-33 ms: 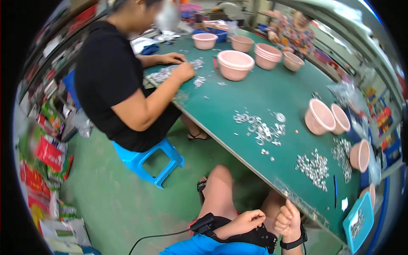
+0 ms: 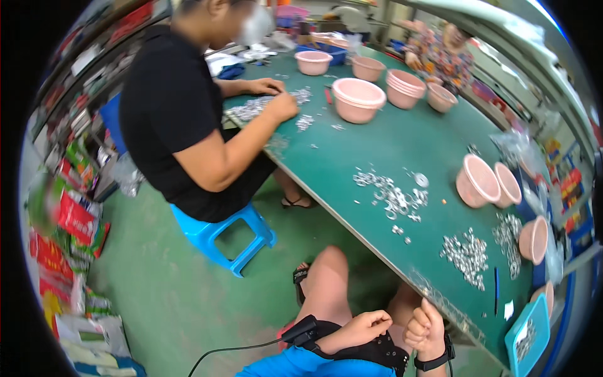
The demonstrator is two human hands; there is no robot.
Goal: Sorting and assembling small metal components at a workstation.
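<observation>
My left hand (image 2: 369, 326) rests over my lap with its fingers bent in and the thumb near them. Whatever may be between those fingertips is too small to make out. Beside it, at the near table edge, my right hand (image 2: 424, 327) is raised with curled fingers, one digit pointing up. Its palm side is partly hidden, so any held thing does not show. Nearest to that hand is a tangle of thin clear strands (image 2: 440, 298) along the table edge. Farther in lie a pile of small silvery metal parts (image 2: 466, 256) and a looser scatter of ring-shaped parts (image 2: 396, 200).
Pink bowls (image 2: 358, 100) stand across the green table (image 2: 314, 169). A blue pen (image 2: 496, 291) and a turquoise basket (image 2: 510, 345) are at the right. A co-worker (image 2: 182, 119) sits at the left on a blue stool (image 2: 235, 242), hands at another pile. Bags (image 2: 75, 217) line the floor's left side.
The whole view has shifted slightly, so the table and bowls sit a little farther right and mostly lower. My hands keep the same pose; the co-worker's hands remain at their pile.
</observation>
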